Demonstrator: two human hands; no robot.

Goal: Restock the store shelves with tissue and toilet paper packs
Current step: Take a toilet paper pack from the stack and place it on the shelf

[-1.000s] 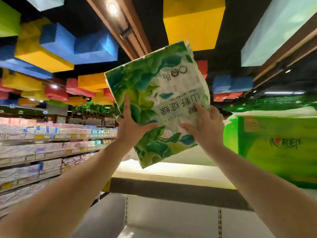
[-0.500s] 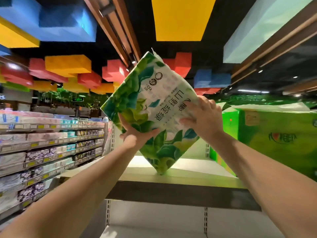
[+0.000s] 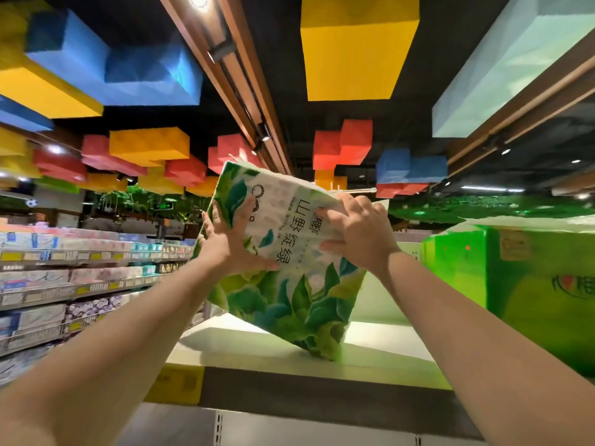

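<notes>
A tissue pack [image 3: 289,304] printed with green leaves and dark characters is held up tilted, with its lower corner touching the white top shelf [image 3: 244,352]. My left hand [image 3: 227,244] presses flat against the pack's left side, fingers straight and thumb spread across the face. My right hand [image 3: 362,235] grips the pack's upper right edge, with fingers curled over it and the thumb on the face. The far side of the pack is hidden.
Large bright green packs [image 3: 531,284] fill the same shelf at the right. A yellow price tag [image 3: 180,384] sits on the shelf's dark front edge. An aisle of stocked shelves [image 3: 64,284] runs along the left. Coloured blocks hang from the dark ceiling.
The pack has come down and turned more upright, and its lower corner now rests on the shelf. Both hands moved with it, and the right hand shifted to the upper edge.
</notes>
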